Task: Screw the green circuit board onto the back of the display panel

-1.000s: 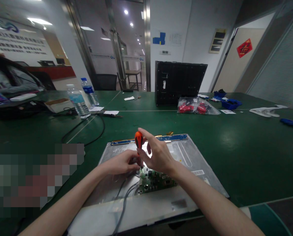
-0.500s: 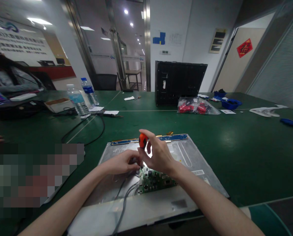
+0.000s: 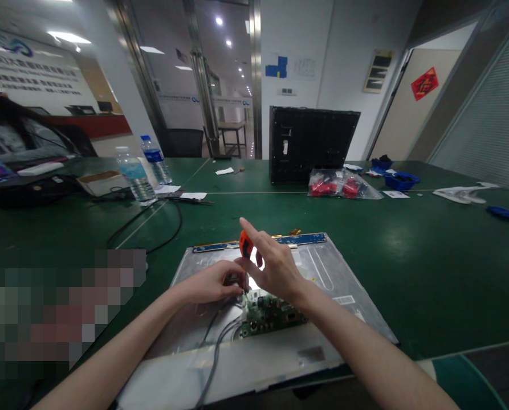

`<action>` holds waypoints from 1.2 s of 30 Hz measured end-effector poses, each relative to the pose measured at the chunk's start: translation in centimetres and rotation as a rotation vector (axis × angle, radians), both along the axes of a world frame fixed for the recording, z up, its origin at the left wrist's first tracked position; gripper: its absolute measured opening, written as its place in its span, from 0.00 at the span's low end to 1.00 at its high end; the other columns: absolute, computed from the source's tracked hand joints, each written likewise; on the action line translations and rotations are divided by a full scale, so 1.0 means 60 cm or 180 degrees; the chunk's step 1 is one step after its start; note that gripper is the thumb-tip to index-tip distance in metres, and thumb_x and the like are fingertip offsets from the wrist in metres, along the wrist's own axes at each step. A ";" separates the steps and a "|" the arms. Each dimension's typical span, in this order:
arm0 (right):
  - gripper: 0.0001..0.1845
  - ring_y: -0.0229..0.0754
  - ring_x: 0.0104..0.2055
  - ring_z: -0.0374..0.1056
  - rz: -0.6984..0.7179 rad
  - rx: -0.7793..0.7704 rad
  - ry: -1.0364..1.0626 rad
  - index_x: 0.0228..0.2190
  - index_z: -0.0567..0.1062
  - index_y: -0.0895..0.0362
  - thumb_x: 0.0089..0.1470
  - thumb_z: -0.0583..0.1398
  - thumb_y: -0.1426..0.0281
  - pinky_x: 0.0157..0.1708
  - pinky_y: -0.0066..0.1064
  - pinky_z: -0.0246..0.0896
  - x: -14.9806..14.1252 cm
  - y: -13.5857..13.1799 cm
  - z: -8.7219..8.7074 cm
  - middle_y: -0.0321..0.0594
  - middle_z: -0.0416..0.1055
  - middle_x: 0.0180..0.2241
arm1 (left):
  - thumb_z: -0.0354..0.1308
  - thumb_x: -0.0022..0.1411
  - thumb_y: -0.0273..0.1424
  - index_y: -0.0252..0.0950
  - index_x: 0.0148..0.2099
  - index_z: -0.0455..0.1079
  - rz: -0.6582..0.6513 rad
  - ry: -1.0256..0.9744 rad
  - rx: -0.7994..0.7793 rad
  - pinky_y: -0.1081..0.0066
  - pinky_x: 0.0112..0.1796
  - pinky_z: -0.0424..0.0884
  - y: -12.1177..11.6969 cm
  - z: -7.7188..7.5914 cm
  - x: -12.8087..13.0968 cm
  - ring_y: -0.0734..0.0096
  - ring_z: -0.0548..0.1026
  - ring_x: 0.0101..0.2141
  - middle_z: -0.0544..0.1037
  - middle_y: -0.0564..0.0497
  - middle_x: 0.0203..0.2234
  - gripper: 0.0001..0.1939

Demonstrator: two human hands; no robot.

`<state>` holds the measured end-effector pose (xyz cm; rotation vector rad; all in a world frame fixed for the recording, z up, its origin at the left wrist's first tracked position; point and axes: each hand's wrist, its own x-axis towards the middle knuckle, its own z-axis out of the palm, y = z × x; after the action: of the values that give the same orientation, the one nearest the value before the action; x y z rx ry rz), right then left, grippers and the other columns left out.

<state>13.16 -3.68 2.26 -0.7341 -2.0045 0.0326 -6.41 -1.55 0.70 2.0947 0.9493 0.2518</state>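
Observation:
My right hand (image 3: pixel 277 265) grips a screwdriver by its orange and black handle (image 3: pixel 246 244), with the index finger lifted off toward the top. The screwdriver stands nearly upright, its shaft pointing down at the left corner of a green circuit board (image 3: pixel 271 316). Close by the shaft, my left hand (image 3: pixel 218 280) has its fingertips pinched together; what lies between them is hidden. Both hands are over a flat silver display panel (image 3: pixel 335 279), which carries the board. Grey cables (image 3: pixel 215 359) run from the board's left side over the panel's front edge. A blue strip board (image 3: pixel 309 239) lines the panel's far edge.
Two water bottles (image 3: pixel 137 179) stand at the back left, near a black cable (image 3: pixel 180 219). A black monitor housing (image 3: pixel 312 142) stands behind the panel, with a plastic bag of red parts (image 3: pixel 343 185) before it. Blue trays (image 3: pixel 402 180) lie at right. A person (image 3: pixel 19 128) sits far left.
My right index finger has lifted and straightened away from the handle top, and the handle has tilted slightly left. My left hand stays in place. Another person's hand at far left has left the view.

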 end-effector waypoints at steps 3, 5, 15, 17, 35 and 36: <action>0.34 0.37 0.23 0.65 0.0048 -0.0143 0.0054 0.64 0.48 0.59 0.61 0.55 0.71 0.24 0.30 0.65 -0.002 -0.002 -0.004 0.37 0.71 0.32 | 0.58 0.54 0.32 0.36 0.36 0.71 0.0044 0.0065 0.0016 0.63 0.42 0.71 -0.001 -0.002 0.000 0.60 0.75 0.36 0.77 0.50 0.33 0.07; 0.32 0.37 0.23 0.65 0.0048 -0.0225 0.0057 0.62 0.51 0.59 0.59 0.55 0.71 0.24 0.30 0.64 -0.002 -0.002 -0.005 0.35 0.70 0.30 | 0.58 0.54 0.31 0.36 0.37 0.71 0.0039 0.0043 -0.0005 0.62 0.42 0.71 -0.002 -0.001 0.001 0.59 0.75 0.37 0.77 0.50 0.33 0.08; 0.31 0.35 0.25 0.63 -0.0052 -0.0110 -0.0038 0.63 0.55 0.52 0.63 0.58 0.65 0.25 0.29 0.62 0.002 0.000 0.001 0.38 0.72 0.37 | 0.57 0.55 0.33 0.37 0.36 0.72 0.0010 0.0053 0.0060 0.65 0.40 0.72 -0.003 0.007 0.003 0.61 0.76 0.35 0.78 0.50 0.33 0.08; 0.33 0.35 0.25 0.64 0.0015 -0.0118 -0.0047 0.65 0.51 0.52 0.63 0.57 0.68 0.26 0.30 0.63 0.000 -0.001 0.000 0.38 0.72 0.37 | 0.58 0.54 0.33 0.36 0.35 0.72 0.0025 0.0049 0.0064 0.65 0.39 0.72 -0.002 0.003 0.002 0.61 0.75 0.36 0.78 0.49 0.33 0.07; 0.40 0.37 0.25 0.68 0.0067 -0.0267 0.0017 0.66 0.45 0.55 0.59 0.58 0.72 0.26 0.30 0.66 -0.003 -0.001 -0.005 0.39 0.74 0.36 | 0.57 0.54 0.33 0.36 0.36 0.71 0.0042 0.0029 0.0040 0.62 0.42 0.72 0.000 -0.001 0.000 0.58 0.76 0.37 0.78 0.48 0.34 0.08; 0.39 0.37 0.25 0.68 0.0103 -0.0318 0.0049 0.65 0.46 0.56 0.58 0.57 0.72 0.26 0.30 0.65 -0.004 -0.002 -0.005 0.38 0.74 0.34 | 0.57 0.54 0.32 0.36 0.36 0.71 0.0045 0.0002 0.0033 0.62 0.42 0.72 -0.001 -0.002 0.000 0.58 0.76 0.37 0.78 0.49 0.34 0.08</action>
<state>12.93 -3.79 1.96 -0.7622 -2.0114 0.1581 -6.42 -1.59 0.60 2.0983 0.9654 0.2639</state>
